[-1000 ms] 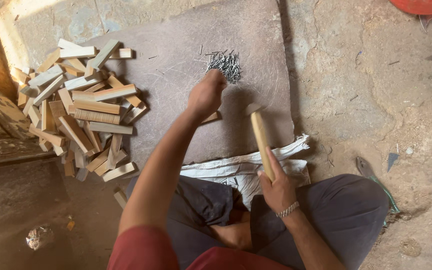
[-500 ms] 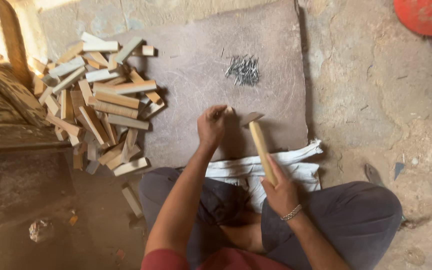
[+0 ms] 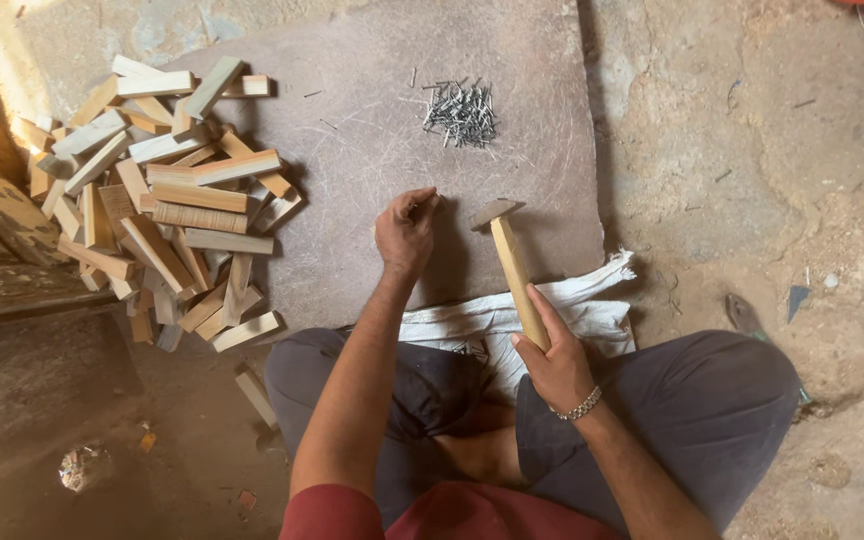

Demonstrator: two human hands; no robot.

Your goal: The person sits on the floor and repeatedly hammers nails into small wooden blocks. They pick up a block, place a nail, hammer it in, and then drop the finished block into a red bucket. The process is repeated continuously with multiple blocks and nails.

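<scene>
The left hand (image 3: 404, 232) has drawn back from the nail pile (image 3: 461, 110) toward the person, so a nail seems fetched; its fingers (image 3: 422, 203) are pinched nearly closed, though what they hold is too small to tell. Just beside it, right of it, the right hand (image 3: 555, 362) wraps the hammer (image 3: 508, 262) handle firmly, head near the slab (image 3: 372, 160).

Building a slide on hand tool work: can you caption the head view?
Seated person, right hand gripping a wooden-handled hammer, left hand pinched beside it, nails and wood offcuts nearby.
</scene>
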